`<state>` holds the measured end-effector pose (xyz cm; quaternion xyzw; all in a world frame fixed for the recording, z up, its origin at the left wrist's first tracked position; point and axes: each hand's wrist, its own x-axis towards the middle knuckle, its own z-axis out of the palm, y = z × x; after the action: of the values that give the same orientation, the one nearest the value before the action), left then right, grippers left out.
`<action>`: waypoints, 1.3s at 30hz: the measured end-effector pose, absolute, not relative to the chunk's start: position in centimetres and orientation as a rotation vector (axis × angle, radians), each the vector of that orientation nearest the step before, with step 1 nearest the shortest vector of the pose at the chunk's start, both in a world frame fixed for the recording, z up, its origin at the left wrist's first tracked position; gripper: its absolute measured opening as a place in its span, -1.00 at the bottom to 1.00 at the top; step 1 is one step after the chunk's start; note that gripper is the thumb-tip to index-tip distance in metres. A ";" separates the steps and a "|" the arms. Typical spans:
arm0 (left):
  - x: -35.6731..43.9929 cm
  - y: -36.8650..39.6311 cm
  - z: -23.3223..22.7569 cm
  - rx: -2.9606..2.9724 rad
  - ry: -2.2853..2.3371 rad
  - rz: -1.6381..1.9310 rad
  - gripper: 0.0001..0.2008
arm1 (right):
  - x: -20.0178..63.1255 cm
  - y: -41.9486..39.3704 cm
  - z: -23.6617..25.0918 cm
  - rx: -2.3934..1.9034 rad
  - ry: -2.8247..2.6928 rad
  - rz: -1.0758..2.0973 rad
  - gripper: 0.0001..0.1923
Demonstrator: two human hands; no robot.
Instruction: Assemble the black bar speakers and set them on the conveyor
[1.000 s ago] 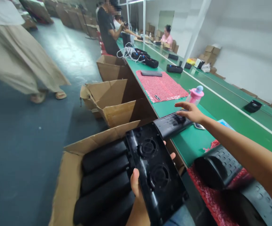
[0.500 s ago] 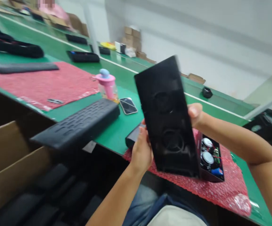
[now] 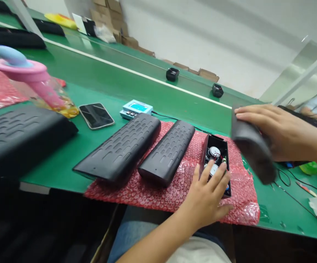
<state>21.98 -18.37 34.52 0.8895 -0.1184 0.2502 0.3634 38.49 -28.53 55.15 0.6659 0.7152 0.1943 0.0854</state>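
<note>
right grip (image 3: 273,133): holds black shell (image 3: 253,151) | left grip (image 3: 207,197): on open speaker (image 3: 215,155)

Two grille covers (image 3: 147,153) block the mat's left; green table (image 3: 114,76) behind lies open.

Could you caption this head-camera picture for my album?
Left hand rests on open speaker housing; right hand grips black cover.

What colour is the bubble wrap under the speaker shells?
Red bubble-wrap sheet, clearest in the head view.
</note>
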 end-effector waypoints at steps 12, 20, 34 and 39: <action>23.7 -17.1 33.0 2.206 -0.274 0.712 -0.60 | 40.1 -28.9 47.7 1.645 2.134 0.298 -0.35; 21.8 -17.9 30.0 1.733 0.172 0.712 -0.02 | 39.3 -27.2 45.1 1.535 2.242 0.141 -0.38; 22.0 -17.3 30.5 1.706 0.050 0.543 -0.18 | 37.9 -27.4 44.5 1.456 2.184 0.265 -0.49; 22.1 -17.2 30.6 1.751 0.043 0.519 -0.14 | 37.6 -27.9 44.2 1.457 2.159 0.321 -0.48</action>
<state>22.07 -17.23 30.61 0.7588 0.0186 0.2249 0.6110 37.60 -27.86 44.23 0.5368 0.7952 0.1183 0.2558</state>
